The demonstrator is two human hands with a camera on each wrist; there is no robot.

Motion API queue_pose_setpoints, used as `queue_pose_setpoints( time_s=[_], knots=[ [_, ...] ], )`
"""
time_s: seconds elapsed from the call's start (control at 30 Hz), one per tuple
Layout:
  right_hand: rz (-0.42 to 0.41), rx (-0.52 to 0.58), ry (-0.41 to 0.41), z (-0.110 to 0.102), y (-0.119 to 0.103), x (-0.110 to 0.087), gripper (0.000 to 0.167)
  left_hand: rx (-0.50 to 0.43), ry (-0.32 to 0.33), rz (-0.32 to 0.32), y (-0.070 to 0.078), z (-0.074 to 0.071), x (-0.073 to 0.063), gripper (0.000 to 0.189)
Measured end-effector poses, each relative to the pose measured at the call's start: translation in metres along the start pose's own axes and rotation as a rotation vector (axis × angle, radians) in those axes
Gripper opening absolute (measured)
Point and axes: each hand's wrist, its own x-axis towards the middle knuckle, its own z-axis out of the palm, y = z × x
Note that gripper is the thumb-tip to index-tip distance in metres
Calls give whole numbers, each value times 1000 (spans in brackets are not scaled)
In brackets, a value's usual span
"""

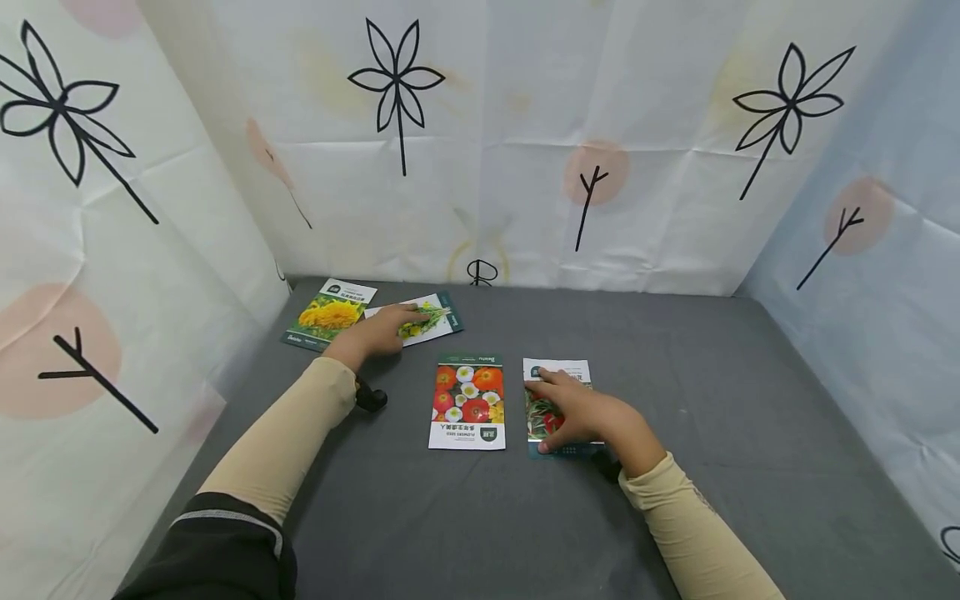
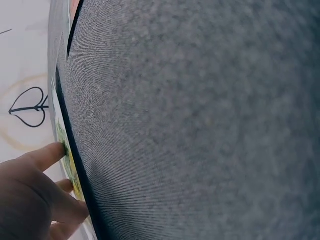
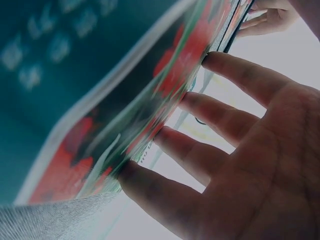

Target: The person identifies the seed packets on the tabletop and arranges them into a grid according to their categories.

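Note:
My left hand (image 1: 373,335) rests its fingers on a white seed packet (image 1: 441,323) with yellow flowers and a dark end strip. That packet lies slanted at the back left, beside a seed packet with orange-yellow blooms (image 1: 330,315). In the left wrist view, the left hand's fingertips (image 2: 60,149) touch the packet's surface. My right hand (image 1: 588,412) spreads over a seed packet with red flowers (image 1: 557,365), partly covering it. Nearly straight fingers of the right hand (image 3: 240,150) touch the packet's face (image 3: 55,90) in the right wrist view.
Between the hands lies a seed packet with red, orange and white flowers (image 1: 467,398), flat on the grey tabletop (image 1: 420,517). White patterned cloth (image 1: 510,108) hangs behind the table and along both sides.

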Motion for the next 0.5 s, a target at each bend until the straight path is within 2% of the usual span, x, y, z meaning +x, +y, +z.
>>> queue_pose_setpoints(
  time_s=[0.13, 0.33, 0.5],
  knots=[
    [1, 8, -2, 1, 0, 0, 97, 20, -7, -30, 3, 0, 0, 72],
    [11, 13, 2, 0, -1, 0, 98, 88, -40, -138, 16, -3, 1, 77],
    [5, 9, 1, -2, -2, -1, 97, 134, -40, -149, 18, -2, 2, 75]
  ],
)
